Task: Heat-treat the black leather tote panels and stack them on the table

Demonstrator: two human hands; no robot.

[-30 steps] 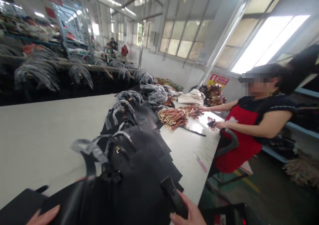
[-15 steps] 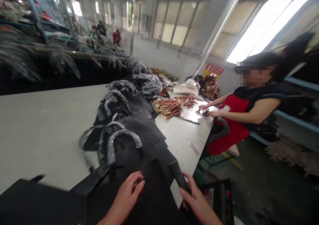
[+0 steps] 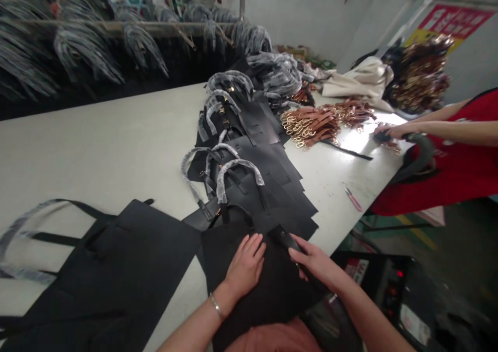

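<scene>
While both hands settle, black bag panel point(image 3: 268, 284) now lies flat at near table edge point(image 3: 78, 149).
Left hand point(image 3: 245, 266) has come down open-palmed, pressing it; right hand point(image 3: 317, 261) grips black strap point(image 3: 286, 238). Beyond: overlapped panels point(image 3: 257, 170), co-worker's hand point(image 3: 392, 130).

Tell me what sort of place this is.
Most likely a handbag or leather-goods workshop. Black bag panels with wrapped handles lie stacked along a long white worktable, brown straps with gold buckles are heaped further along, and more wrapped handles hang from a rack behind.
</scene>
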